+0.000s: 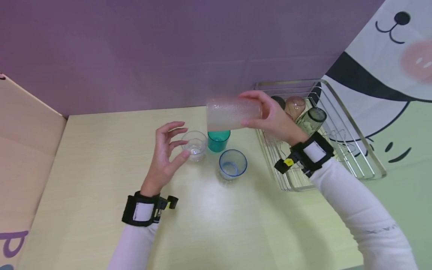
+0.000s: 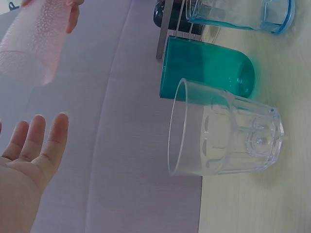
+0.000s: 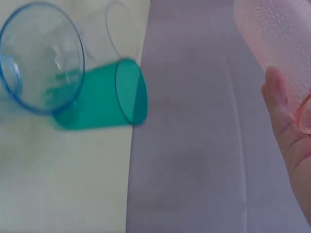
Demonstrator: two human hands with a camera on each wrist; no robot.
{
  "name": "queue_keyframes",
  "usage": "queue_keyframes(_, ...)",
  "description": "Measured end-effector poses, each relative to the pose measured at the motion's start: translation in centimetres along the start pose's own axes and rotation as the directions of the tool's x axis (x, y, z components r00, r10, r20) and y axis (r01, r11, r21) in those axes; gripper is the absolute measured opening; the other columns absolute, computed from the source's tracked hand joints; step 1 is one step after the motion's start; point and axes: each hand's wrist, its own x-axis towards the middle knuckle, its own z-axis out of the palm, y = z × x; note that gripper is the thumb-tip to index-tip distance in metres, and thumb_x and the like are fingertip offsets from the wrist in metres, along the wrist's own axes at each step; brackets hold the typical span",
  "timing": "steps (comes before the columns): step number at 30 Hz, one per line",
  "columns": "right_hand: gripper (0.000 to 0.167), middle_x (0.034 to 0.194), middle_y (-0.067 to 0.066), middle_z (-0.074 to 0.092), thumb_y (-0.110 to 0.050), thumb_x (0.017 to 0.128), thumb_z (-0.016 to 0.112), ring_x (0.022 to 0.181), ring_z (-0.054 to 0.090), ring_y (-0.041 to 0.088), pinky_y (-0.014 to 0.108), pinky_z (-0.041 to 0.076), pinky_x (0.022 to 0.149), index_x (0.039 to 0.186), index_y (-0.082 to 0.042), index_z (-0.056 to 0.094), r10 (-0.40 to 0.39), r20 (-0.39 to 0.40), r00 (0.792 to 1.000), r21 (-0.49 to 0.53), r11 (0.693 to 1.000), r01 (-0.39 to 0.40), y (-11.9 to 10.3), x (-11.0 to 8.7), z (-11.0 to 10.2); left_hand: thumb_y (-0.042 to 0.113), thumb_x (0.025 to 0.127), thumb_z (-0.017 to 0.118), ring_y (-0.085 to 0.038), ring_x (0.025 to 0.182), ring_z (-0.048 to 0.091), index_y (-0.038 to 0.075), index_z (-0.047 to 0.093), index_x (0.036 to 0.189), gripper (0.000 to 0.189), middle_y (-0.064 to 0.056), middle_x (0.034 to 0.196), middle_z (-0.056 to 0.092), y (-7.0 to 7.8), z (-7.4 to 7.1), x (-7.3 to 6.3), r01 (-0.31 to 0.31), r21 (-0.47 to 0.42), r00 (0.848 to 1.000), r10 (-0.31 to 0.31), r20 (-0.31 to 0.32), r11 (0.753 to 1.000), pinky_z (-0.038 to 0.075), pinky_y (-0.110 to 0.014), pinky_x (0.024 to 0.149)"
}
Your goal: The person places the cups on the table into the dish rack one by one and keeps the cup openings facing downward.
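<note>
My right hand [image 1: 270,116] grips a pink, pebble-textured tumbler [image 1: 231,112] near one end. The tumbler lies on its side in the air, above a teal cup [image 1: 218,141]. Fingers spread, my left hand [image 1: 168,153] is beside a clear cup [image 1: 195,144]; in the left wrist view a gap shows between that hand [image 2: 34,160] and the clear cup [image 2: 223,131]. The teal cup [image 2: 209,68] stands upright behind the clear one. A blue-rimmed clear cup [image 1: 233,165] stands in front of the teal cup.
To the right, a wire rack [image 1: 351,150] holds several glasses, among them a pinkish one [image 1: 295,106] and a grey-green one [image 1: 312,120]. My right forearm passes over the rack. A purple wall [image 1: 152,56] borders the back of the pale table [image 1: 94,180], and a pink panel [image 1: 27,157] the left.
</note>
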Motion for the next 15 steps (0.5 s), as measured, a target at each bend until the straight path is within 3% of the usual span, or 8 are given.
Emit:
queue_keyframes(8, 0.057, 0.137, 0.001, 0.046, -0.012, 0.090, 0.071, 0.118, 0.048, 0.021, 0.022, 0.052, 0.088, 0.141, -0.023, 0.048, 0.090, -0.184, 0.979, -0.049, 0.994, -0.101, 0.4, 0.0, -3.3, -0.001, 0.084, 0.058, -0.043, 0.132, 0.040, 0.002, 0.029, 0.144, 0.067, -0.021, 0.148, 0.035, 0.3, -0.3, 0.0, 0.003, 0.005, 1.000, -0.003, -0.008, 1.000, 0.048, -0.032, 0.102)
queue_keyframes(15, 0.057, 0.138, 0.000, 0.042, -0.021, 0.092, 0.069, 0.119, 0.047, 0.020, 0.020, 0.051, 0.088, 0.143, -0.027, 0.045, 0.138, -0.254, 0.957, -0.080, 0.984, -0.162, 0.7, -0.5, -5.5, -0.004, 0.083, 0.060, -0.038, 0.132, 0.042, -0.002, 0.029, 0.143, 0.068, -0.022, 0.147, 0.035, 0.1, -0.5, -0.1, 0.014, 0.033, 1.000, -0.014, -0.011, 0.999, 0.047, -0.034, 0.102)
